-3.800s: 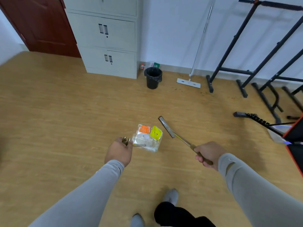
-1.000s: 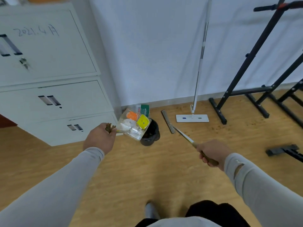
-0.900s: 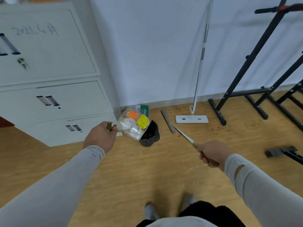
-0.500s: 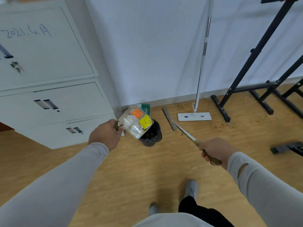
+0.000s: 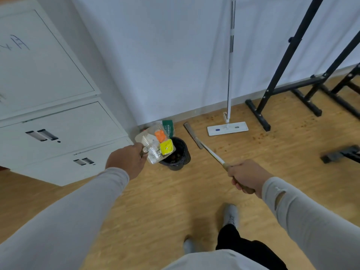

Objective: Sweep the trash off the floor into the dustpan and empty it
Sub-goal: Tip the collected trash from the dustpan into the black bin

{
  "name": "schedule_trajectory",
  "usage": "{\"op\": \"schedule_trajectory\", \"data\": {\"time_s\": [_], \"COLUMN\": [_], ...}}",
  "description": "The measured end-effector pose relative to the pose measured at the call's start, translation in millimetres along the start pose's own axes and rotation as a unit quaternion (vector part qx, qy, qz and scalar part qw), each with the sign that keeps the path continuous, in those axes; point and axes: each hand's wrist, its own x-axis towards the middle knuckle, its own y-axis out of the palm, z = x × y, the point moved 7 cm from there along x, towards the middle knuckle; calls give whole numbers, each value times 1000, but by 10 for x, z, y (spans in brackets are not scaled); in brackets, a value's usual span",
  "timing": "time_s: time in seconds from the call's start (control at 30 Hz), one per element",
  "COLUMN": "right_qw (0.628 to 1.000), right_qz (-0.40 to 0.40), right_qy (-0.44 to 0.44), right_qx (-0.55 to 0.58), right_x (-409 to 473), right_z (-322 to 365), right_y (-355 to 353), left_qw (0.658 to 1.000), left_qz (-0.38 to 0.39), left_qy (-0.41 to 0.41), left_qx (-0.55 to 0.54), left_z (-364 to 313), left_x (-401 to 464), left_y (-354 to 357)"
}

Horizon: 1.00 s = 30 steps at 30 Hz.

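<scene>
At the left of the frame stood a pale metal filing cabinet (image 5: pixel 58 121), and just right of its lower corner the left hand (image 5: pixel 126 162) had its fingers closed around the handle of a clear plastic dustpan (image 5: pixel 151 146), tilted over the rim of a small black trash bin (image 5: pixel 178 155) near the frame's centre. An orange scrap (image 5: pixel 160 135) and a yellow scrap (image 5: pixel 166 147) lay in the pan, the yellow one at its lower edge above the bin's mouth. Right of centre, the right hand (image 5: pixel 246 177) was clenched on the wooden grip of a slim broom (image 5: pixel 202 146), its narrow head held toward the floor beside the bin, while a white flat mop (image 5: pixel 228 128) leaned on the wall behind.
</scene>
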Motion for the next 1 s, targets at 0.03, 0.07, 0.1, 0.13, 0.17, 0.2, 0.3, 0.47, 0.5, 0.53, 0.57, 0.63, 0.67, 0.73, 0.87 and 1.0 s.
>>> {"op": "schedule_trajectory", "data": {"time_s": [0.03, 0.07, 0.1, 0.13, 0.17, 0.2, 0.3, 0.47, 0.5, 0.53, 0.57, 0.63, 0.67, 0.73, 0.87, 1.0], "right_qw": [1000, 1000, 1000, 1000, 1000, 1000, 1000, 1000, 1000, 1000, 1000, 999, 1000, 1000, 1000, 1000], "right_qz": [3, 4, 5, 6, 6, 6, 8, 13, 12, 12, 13, 14, 12, 10, 17, 17], "right_qy": [-1, -3, -4, -4, -3, -1, 7, 10, 9, 8, 7, 6, 5, 3, -2, 12], "right_qx": [0, 0, 1, 3, 6, 9, 17, 18, 21, 25, 28, 30, 28, 22, 18, 17], "right_x": [7, 12, 15, 13, 16, 15, 21, 64, 74, 76, 73, 65, 65, 67, 69, 72], "right_z": [-7, -12, -12, -11, -12, -8, -1, 12, 18, 22, 29, 41, 42, 36, 5, -25], "right_y": [17, 32, 50, 65, 83, 100, 133, 152, 155, 158, 161, 163, 158, 147, 153, 180], "left_qw": [1000, 999, 999, 998, 996, 996, 994, 989, 987, 986, 984, 981, 980, 975, 966, 960], "left_qz": [4, 7, 8, 10, 14, 18, 29, 39, 41, 44, 49, 56, 59, 62, 68, 68], "left_qy": [14, 28, 41, 51, 58, 63, 73, 103, 111, 116, 119, 126, 130, 142, 167, 184], "left_qx": [12, 24, 35, 48, 59, 67, 76, 101, 109, 115, 121, 134, 141, 157, 184, 202], "left_z": [-46, -90, -132, -165, -191, -208, -246, -338, -364, -388, -414, -468, -495, -561, -662, -706], "left_x": [21, 38, 55, 71, 85, 98, 120, 136, 140, 140, 137, 131, 128, 119, 103, 124], "left_y": [2, 1, -3, -6, -4, 5, 33, 77, 82, 88, 90, 100, 108, 126, 156, 188]}}
